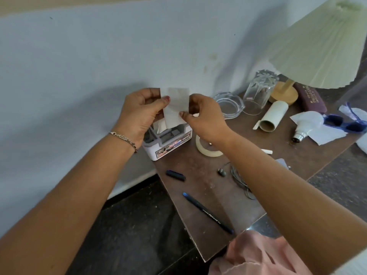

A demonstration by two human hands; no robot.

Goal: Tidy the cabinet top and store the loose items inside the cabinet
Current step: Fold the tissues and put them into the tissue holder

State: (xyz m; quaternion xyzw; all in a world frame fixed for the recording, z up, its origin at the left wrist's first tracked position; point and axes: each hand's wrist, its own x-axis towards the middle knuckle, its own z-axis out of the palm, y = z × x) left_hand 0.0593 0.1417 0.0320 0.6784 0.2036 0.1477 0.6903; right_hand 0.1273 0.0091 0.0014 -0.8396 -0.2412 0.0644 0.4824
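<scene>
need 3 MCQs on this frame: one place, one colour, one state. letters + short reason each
1. Where does the pen lie?
A. in the white box
B. on the cabinet top, near its front edge
C. under the lamp

2. What colour are the sunglasses?
A. blue
B. red
C. yellow

3. How does the glass stand?
A. upright, full of water
B. on its side
C. upside down, mouth on the cabinet top

Answers:
1 B: the pen rests on the bare brown cabinet top, well in front of the white box.
2 A: frame and lenses both look blue.
3 C: its thick patterned base faces up.

Both hands, left and right, pinch a slip of paper above the box.
</scene>
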